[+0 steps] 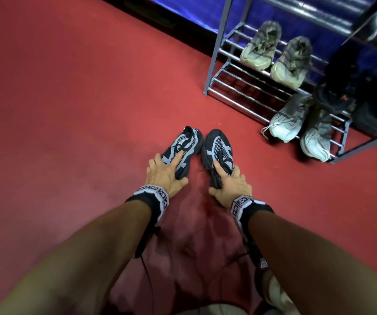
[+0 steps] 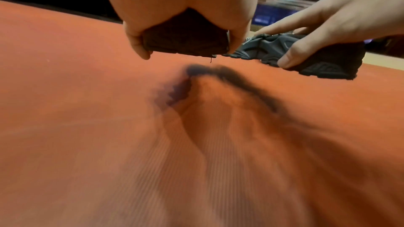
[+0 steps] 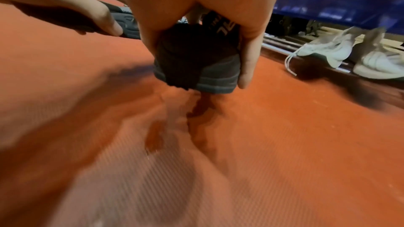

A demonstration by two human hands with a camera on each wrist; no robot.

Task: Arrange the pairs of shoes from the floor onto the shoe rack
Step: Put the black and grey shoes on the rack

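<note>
Two black-and-grey shoes, one per hand, heels toward the person, toes pointing away, side by side and nearly touching above the red floor (image 1: pixel 69 110). Left hand (image 1: pixel 163 172) wrapped round the heel of the left shoe (image 1: pixel 181 147), thumb on one side, fingers on the other, index finger laid along the top. Right hand (image 1: pixel 230 184) clasped the same way round the heel of the right shoe (image 1: pixel 217 147), index finger stretched over the laces. Seen from both wrist views as raised slightly off the floor, shadows beneath each sole. Metal shoe rack (image 1: pixel 212 71) standing to the right, near the pair. Olive-grey pair of sneakers (image 1: pixel 276 53) on its middle shelf; white-and-grey pair (image 1: pixel 296 123) on the bottom shelf, toes hanging past the front rail, one loose lace dangling. Dark pair at the rack's right end, blurred, too dim to make out. Marker-patterned bands (image 1: pixel 158 194) on both wrists.
</note>
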